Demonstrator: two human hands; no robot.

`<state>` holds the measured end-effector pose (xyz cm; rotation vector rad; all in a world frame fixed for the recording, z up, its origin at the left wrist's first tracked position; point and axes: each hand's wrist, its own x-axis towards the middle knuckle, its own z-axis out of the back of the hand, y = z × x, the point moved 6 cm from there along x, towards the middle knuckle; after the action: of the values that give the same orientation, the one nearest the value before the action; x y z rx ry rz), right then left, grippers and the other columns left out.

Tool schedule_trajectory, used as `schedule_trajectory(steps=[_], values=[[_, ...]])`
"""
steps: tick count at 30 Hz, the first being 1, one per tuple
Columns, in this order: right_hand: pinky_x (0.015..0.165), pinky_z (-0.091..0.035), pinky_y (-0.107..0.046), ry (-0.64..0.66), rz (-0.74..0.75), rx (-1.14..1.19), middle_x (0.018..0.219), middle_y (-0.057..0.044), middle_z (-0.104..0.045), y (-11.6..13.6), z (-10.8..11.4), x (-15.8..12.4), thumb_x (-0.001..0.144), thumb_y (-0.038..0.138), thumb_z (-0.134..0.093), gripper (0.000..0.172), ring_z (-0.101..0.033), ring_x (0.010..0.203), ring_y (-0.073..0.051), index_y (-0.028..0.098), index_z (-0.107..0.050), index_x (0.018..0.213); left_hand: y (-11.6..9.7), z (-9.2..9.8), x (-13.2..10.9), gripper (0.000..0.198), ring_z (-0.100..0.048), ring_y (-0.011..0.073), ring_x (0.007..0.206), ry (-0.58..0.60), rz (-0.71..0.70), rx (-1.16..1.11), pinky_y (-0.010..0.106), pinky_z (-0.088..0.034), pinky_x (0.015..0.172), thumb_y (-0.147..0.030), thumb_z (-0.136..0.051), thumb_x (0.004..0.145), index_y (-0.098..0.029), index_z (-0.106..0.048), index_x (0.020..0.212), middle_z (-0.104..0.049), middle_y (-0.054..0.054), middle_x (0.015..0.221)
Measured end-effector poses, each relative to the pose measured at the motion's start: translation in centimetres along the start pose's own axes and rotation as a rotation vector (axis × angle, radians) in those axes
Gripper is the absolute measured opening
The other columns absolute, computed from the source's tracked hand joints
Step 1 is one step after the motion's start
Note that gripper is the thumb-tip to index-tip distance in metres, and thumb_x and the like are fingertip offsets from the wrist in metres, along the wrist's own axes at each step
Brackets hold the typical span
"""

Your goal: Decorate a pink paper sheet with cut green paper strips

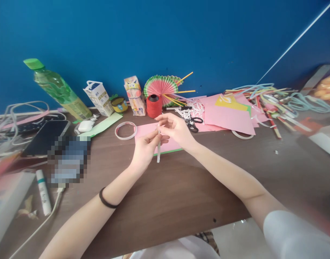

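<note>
My left hand (146, 146) pinches a narrow whitish strip of tape (158, 153), whose lower end hangs free below the fingers. Close against it, my right hand (177, 130) has thumb and fingertips pressed together at the strip's upper end; the exact grip there is too small to make out. Under both hands lies a sheet of pink paper (143, 130) with a green edge showing along its front. A roll of double-sided tape (125, 131) rests flat just left of the paper. Behind the hands stands a spool of red thread (154, 107).
Black-handled scissors (193, 124) lie beside white paper scraps (197, 108). A folded paper fan (162, 86) leans at the blue wall. Pink sheets (229, 117) and a heap of coloured strips (275, 104) are on the right. A green bottle (61, 90), carton (99, 97) and phone (47, 136) stand or lie left.
</note>
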<state>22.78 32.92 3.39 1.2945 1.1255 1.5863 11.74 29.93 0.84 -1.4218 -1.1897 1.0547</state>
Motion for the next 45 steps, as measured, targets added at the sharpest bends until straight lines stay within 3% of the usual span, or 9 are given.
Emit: schedule_trajectory(steps=[6,11,18,27,30,35,39,45], values=[[0.080,-0.048,-0.033,0.030,-0.046,0.076,0.081,0.000,-0.058,-0.6,0.2,0.3,0.066,0.017,-0.061,0.024,-0.057,0.081,-0.014,0.019,-0.059,0.091,-0.1,-0.1,-0.2,0.032,-0.068,0.0218,0.078,0.003,0.017,-0.008,0.039,-0.051,0.084,-0.030,-0.065,0.073,-0.011,-0.068,0.098,-0.073,0.008,0.081],[0.085,-0.047,-0.034,-0.014,-0.027,0.062,0.092,-0.002,-0.062,-0.6,0.4,0.3,0.070,0.021,-0.060,0.017,-0.057,0.086,-0.014,0.020,-0.059,0.087,0.1,0.0,-0.2,0.040,-0.068,0.0213,0.076,-0.005,0.048,-0.032,0.039,-0.051,0.083,-0.030,-0.066,0.072,-0.010,-0.065,0.107,-0.073,0.009,0.083],[0.082,-0.048,-0.033,-0.036,-0.009,0.046,0.088,-0.001,-0.062,-0.2,0.4,0.2,0.068,0.019,-0.060,0.014,-0.057,0.081,-0.013,0.019,-0.057,0.082,0.1,-0.1,-0.2,0.043,-0.068,0.0219,0.077,0.000,0.030,-0.017,0.039,-0.051,0.083,-0.031,-0.066,0.073,-0.008,-0.063,0.110,-0.073,0.010,0.084],[0.081,-0.046,-0.032,-0.024,-0.052,0.045,0.087,-0.001,-0.058,-0.5,0.5,0.3,0.066,0.021,-0.060,0.019,-0.055,0.083,-0.013,0.019,-0.056,0.085,-0.6,0.1,-0.4,0.039,-0.068,0.0230,0.080,-0.027,-0.029,0.172,0.037,-0.050,0.083,-0.032,-0.063,0.074,-0.013,-0.066,0.109,-0.073,0.008,0.084],[0.071,-0.046,-0.030,-0.008,-0.144,0.073,0.079,0.002,-0.056,-1.1,0.7,0.5,0.064,0.025,-0.065,0.027,-0.056,0.076,-0.013,0.020,-0.053,0.088,-0.9,0.1,-0.5,0.038,-0.068,0.0221,0.078,-0.034,-0.035,0.183,0.036,-0.050,0.081,-0.029,-0.062,0.074,-0.013,-0.066,0.109,-0.073,0.007,0.081],[0.055,-0.043,-0.027,0.128,-0.351,0.209,0.076,0.001,-0.060,-2.1,0.1,0.4,0.068,0.026,-0.061,0.026,-0.057,0.064,-0.012,0.019,-0.050,0.091,-0.5,0.1,-0.1,0.034,-0.067,0.0201,0.069,0.020,0.019,0.069,0.036,-0.051,0.076,-0.031,-0.063,0.074,-0.011,-0.067,0.100,-0.072,0.007,0.076],[0.064,-0.046,-0.028,0.086,-0.242,0.239,0.075,0.003,-0.058,-1.9,0.5,0.7,0.064,0.021,-0.064,0.031,-0.059,0.071,-0.012,0.019,-0.050,0.092,0.4,0.2,0.2,0.021,-0.067,0.0186,0.069,0.094,0.105,0.001,0.034,-0.050,0.076,-0.027,-0.060,0.074,-0.014,-0.067,0.090,-0.072,0.006,0.072],[0.072,-0.046,-0.032,0.017,-0.101,0.091,0.062,0.008,-0.052,-1.3,0.9,0.7,0.065,0.016,-0.064,0.037,-0.059,0.064,-0.012,0.021,-0.045,0.097,1.0,-0.1,0.4,0.015,-0.068,0.0200,0.072,0.179,0.222,-0.014,0.034,-0.049,0.075,-0.028,-0.055,0.076,-0.015,-0.063,0.079,-0.072,0.008,0.074]])
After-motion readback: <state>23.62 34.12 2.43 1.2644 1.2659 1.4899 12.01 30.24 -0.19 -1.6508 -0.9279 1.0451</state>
